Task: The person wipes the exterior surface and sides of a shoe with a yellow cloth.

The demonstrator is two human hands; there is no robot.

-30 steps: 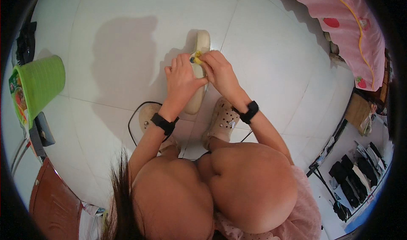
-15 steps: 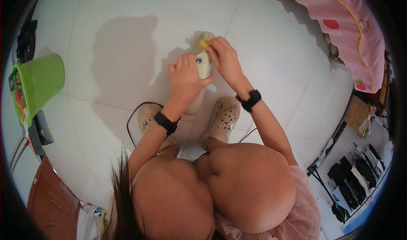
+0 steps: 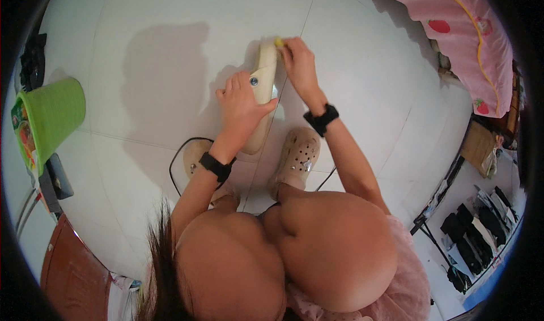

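Observation:
My left hand (image 3: 241, 103) is closed round a cream clog (image 3: 266, 66), holding it over the floor between my feet. The clog is tilted on its side, its toe pointing away from me and a round silver-blue rivet showing by my fingers. Part of its middle is hidden under the hand. In my right hand (image 3: 300, 66) a small yellow sponge-like piece (image 3: 278, 41) is pinched between the fingertips, at the clog's toe end. Whether it touches the clog I cannot tell.
Worn beige clogs (image 3: 298, 156) are on my feet, with a black cord (image 3: 171, 168) on the floor beside them. A green bin (image 3: 59, 108) stands left. A pink strawberry-print cloth (image 3: 453, 43) hangs at the upper right, above a rack of dark items (image 3: 473, 236).
The cream clog has turned more onto its side and shifted slightly left with my left hand. My right hand has moved a little farther away, taking the yellow piece to the toe's tip.

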